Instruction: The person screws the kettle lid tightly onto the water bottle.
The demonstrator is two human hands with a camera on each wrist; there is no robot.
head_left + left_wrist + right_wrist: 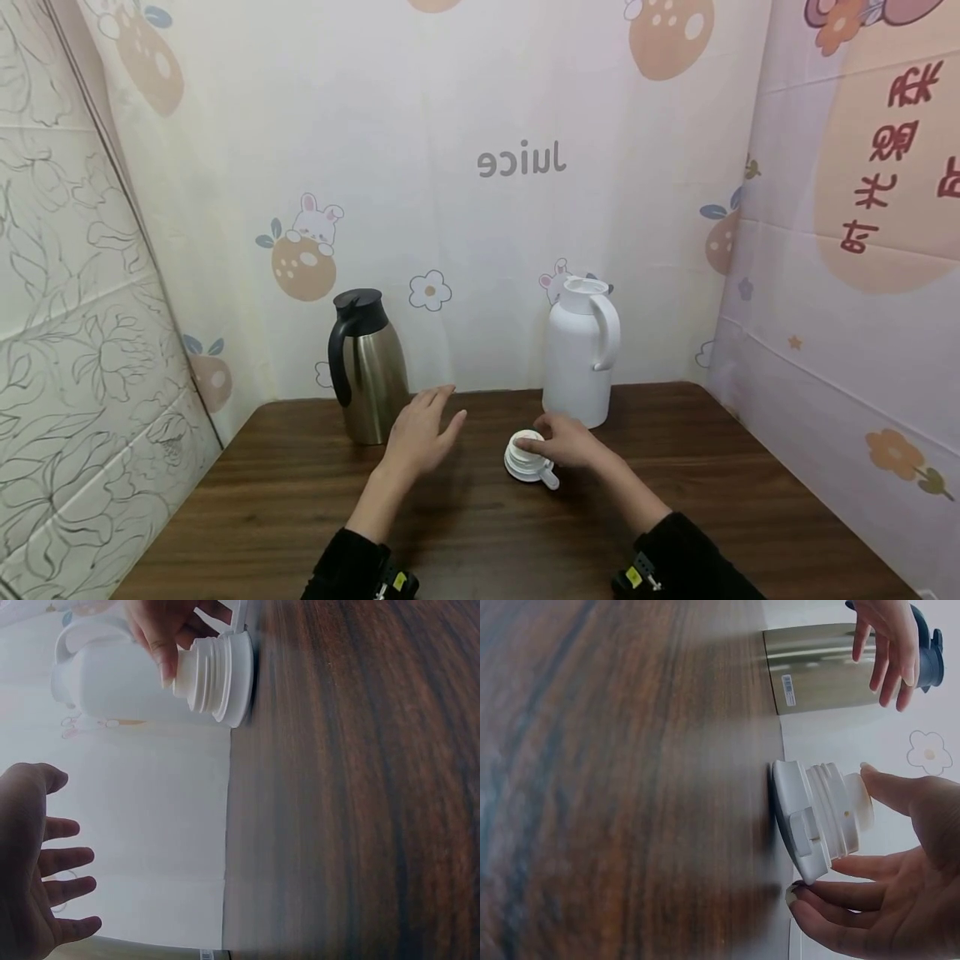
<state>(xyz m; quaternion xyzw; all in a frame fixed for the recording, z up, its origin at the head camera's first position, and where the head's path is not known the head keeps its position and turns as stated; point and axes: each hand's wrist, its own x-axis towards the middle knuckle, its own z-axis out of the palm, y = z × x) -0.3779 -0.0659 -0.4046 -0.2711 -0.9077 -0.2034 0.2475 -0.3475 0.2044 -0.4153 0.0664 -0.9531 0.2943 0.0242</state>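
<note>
A white screw-in jug lid (525, 471) lies upside down on the wooden table, its threaded plug facing up and a small lever at its edge. My right hand (572, 442) pinches it, thumb on the plug and fingertips along the other side, as the right wrist view shows. Behind that hand stands a white vacuum jug (567, 358), upright, its handle to the right and no lid on its mouth. My left hand (416, 433) hovers with spread fingers, holding nothing, in front of a steel vacuum flask (384, 375) with a black top and handle.
The brown wooden table (465, 533) ends at a back wall covered by a printed cloth (450, 108). More patterned cloth hangs close on the left and right sides. Both jugs stand near the table's back edge.
</note>
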